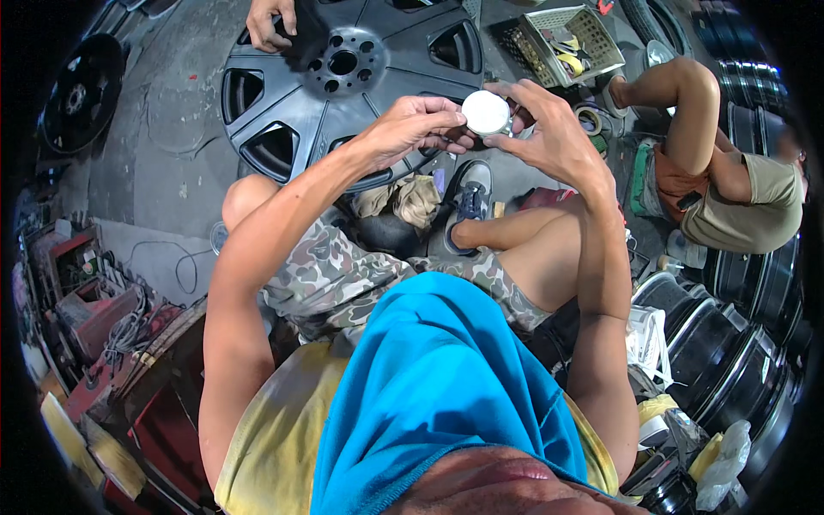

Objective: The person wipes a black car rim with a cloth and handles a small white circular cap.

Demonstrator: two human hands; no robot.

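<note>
Both my hands hold a small round object with a white disc face over the lower right rim of a dark grey alloy wheel. My left hand pinches its left edge between thumb and fingers. Around its right side curl the fingers and thumb of my right hand. The wheel lies face up in front of my knees, its spokes and bolt holes showing. What the disc belongs to is partly hidden by my fingers. Crumpled beige cloth lies below the wheel, between my legs.
Another person's hand touches the wheel's upper left. A crate with tape and tools stands beyond it. A seated person is at right, near tape rolls and stacked black wheels. A dark wheel stands at far left.
</note>
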